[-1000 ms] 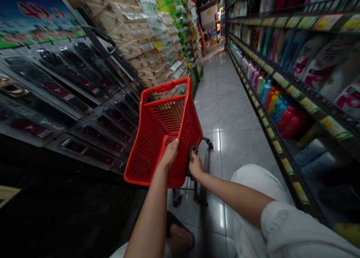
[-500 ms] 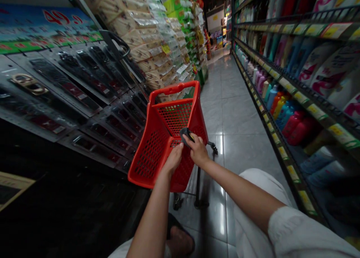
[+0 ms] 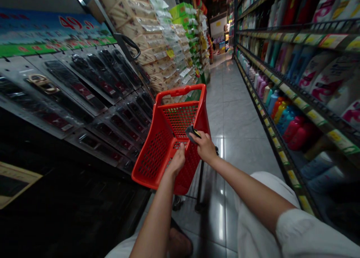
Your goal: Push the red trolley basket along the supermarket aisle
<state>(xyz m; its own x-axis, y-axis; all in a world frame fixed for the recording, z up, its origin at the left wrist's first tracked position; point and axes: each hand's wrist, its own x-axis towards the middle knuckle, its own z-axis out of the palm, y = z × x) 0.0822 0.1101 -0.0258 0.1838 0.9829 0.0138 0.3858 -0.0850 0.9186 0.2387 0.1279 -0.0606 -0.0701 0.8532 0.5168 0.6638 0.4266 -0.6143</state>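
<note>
Cart [image 3: 157,153] of red plastic, likely stiff, light and best steadied by its rim [image 3: 144,183], stood before you on the tiled floor [image 3: 242,153], your left hand [image 3: 177,160] clasping that rim, your right hand [image 3: 206,148] gripping a small grey-headed tool [image 3: 190,132] nearby.

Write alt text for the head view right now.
Right hand holding a small dark-grey object by the side of a red shopping cart, left hand at its rim. Bottles line shelves on the right; packages hang on the left.
</note>
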